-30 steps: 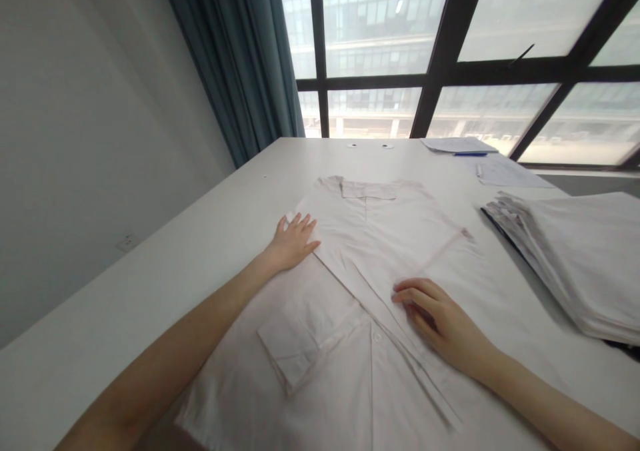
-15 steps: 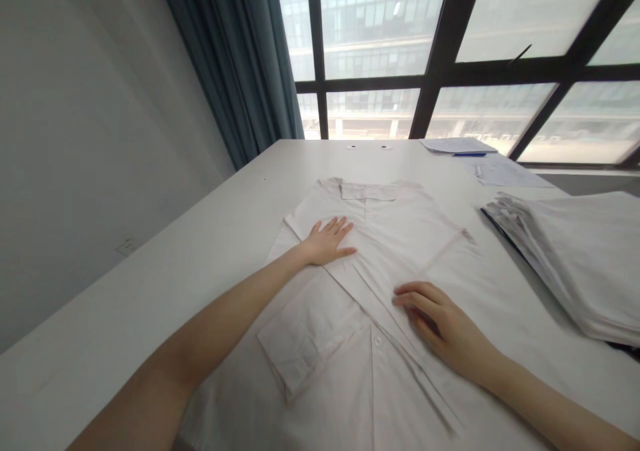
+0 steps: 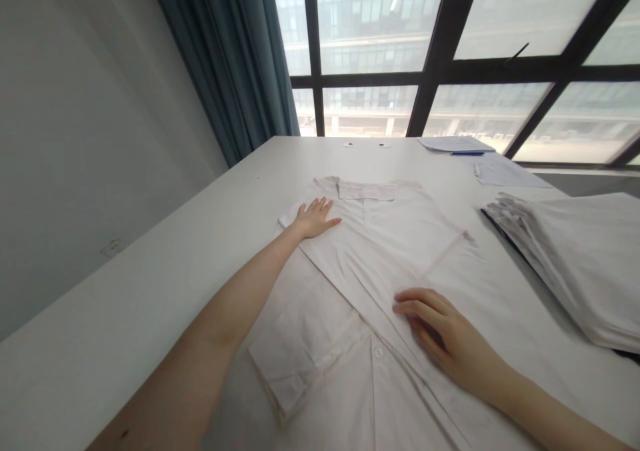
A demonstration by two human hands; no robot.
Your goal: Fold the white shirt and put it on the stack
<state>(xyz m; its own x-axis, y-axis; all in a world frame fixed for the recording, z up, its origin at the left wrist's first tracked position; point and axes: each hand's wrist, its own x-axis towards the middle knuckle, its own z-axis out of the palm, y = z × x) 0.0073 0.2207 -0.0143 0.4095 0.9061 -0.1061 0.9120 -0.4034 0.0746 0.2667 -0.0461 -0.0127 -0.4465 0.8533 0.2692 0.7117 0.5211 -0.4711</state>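
Note:
A pale white shirt (image 3: 395,238) lies flat on the white table (image 3: 165,258), collar away from me and one sleeve folded across its front. My left hand (image 3: 315,217) rests open, fingers spread flat, on the shirt's far left shoulder near the collar (image 3: 367,189). My right hand (image 3: 440,334) lies on the shirt's middle by the button placket, fingers loosely curled and pressing the cloth, holding nothing. The folded sleeve's cuff (image 3: 290,378) lies near me on the left.
A stack of folded white garments (image 3: 575,258) sits at the right. Papers (image 3: 505,171) and a blue pen (image 3: 467,153) lie at the far right of the table. A teal curtain (image 3: 235,58) and large windows stand behind.
My left hand slid from the shirt's left edge inward across the chest, then back up to the far left shoulder. My right hand stayed in place on the shirt's middle.

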